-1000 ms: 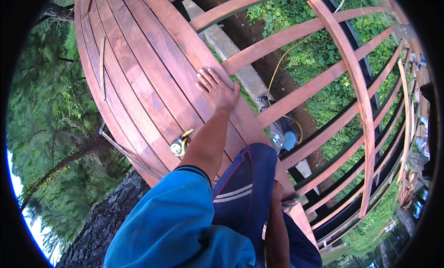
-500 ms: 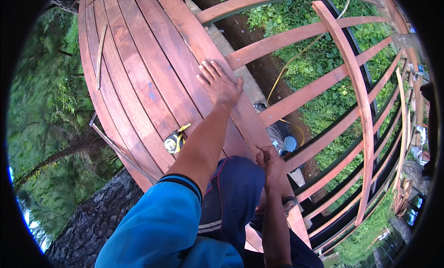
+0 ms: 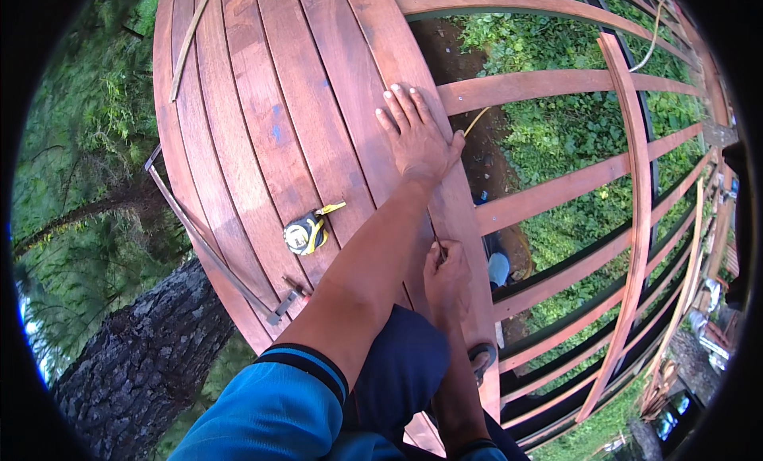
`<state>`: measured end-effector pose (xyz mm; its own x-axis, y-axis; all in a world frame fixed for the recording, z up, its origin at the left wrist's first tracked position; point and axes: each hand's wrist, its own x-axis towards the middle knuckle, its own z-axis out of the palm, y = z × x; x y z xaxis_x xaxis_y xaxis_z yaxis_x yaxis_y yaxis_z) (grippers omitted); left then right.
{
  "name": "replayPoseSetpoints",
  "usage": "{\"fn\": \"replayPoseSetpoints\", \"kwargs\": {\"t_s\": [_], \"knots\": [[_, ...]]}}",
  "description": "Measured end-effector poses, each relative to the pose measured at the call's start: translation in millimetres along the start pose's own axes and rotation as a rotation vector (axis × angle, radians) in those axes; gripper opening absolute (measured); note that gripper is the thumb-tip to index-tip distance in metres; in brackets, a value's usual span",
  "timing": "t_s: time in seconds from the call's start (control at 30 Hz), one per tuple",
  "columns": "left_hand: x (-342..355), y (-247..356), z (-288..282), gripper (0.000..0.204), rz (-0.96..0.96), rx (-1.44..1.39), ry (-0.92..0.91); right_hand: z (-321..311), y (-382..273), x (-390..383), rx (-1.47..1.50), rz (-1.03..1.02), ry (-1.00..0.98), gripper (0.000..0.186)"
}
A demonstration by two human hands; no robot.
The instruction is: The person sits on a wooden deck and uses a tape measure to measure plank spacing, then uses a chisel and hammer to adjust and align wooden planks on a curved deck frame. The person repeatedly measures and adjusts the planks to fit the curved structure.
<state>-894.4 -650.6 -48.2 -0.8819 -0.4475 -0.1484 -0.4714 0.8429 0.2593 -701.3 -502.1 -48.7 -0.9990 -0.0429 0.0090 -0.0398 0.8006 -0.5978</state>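
Observation:
My left hand lies flat with fingers stretched on the outermost reddish-brown deck board, its thumb by the board's right edge. Lower down, my right hand is closed in a pinch over the same board. A thin dark sliver shows at its fingertips, close to the seam with the neighbouring board; its kind is too small to tell. Left of my left forearm, a yellow and black tape measure rests on the boards with a short bit of blade out.
A long metal bar clamp lies along the deck's left edge. A thin wooden strip is farther up. On the right, bare joists span open gaps over greenery, with a loose board across them. My sandalled foot stands near the edge.
The view has shifted, so the deck sits farther right and more of the clamp shows. My right hand has moved left over the board towards the seam. My left hand stays flat.

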Motion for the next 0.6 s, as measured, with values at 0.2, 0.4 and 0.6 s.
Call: {"fn": "replayPoseSetpoints", "kwargs": {"t_s": [0.2,0.4,0.6], "knots": [[12.1,-15.5,-8.5,0.116,0.097,-0.054,-0.035,6.1,11.2,2.5,0.277,0.030,-0.019,0.012],[56.3,-35.6,-1.5,0.085,1.099,0.080,0.203,8.4,12.8,2.5,0.062,-0.183,0.086,0.012],[72.4,-22.4,-3.4,0.075,1.155,0.166,-0.199,15.7,12.0,3.6,-0.081,-0.230,0.109,0.014]]}}
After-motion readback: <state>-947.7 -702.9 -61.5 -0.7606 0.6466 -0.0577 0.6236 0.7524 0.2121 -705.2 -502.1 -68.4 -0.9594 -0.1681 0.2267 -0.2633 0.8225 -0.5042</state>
